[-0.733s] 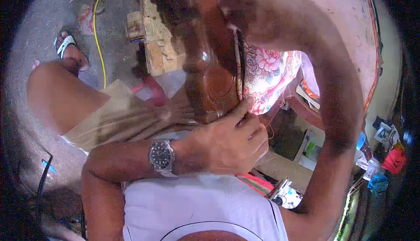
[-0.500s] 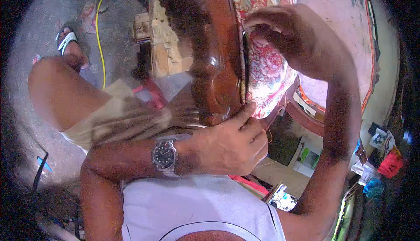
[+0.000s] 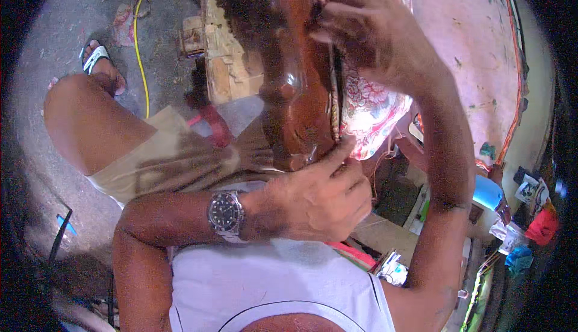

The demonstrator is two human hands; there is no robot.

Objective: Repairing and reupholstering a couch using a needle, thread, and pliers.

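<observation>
A dark, glossy carved wooden rail (image 3: pixel 298 103) runs up the middle of the view. Along its right side lies padded floral fabric (image 3: pixel 370 106), with a narrow trim (image 3: pixel 335 100) in the seam between them. At the rail's near end is my left hand (image 3: pixel 316 202), a watch on its wrist. Its fingers are curled and the index fingertip rests by the trim's lower end; what they grip is hidden. Farther up the seam, my right hand (image 3: pixel 370 37) bends over rail and fabric with fingers pinched together. Motion blur hides anything between them.
On the floor at left lies a yellow cord (image 3: pixel 138 55). A pinkish stained panel (image 3: pixel 463 61) stretches along the right. Beyond it, red and blue scraps (image 3: pixel 539 229) lie at the lower right. Pale torn boards (image 3: pixel 232 73) show left of the rail, above my lap.
My right hand has moved up and left, from over the floral fabric to the seam and rail. My left hand stays at the rail's near end. The view has shifted slightly.
</observation>
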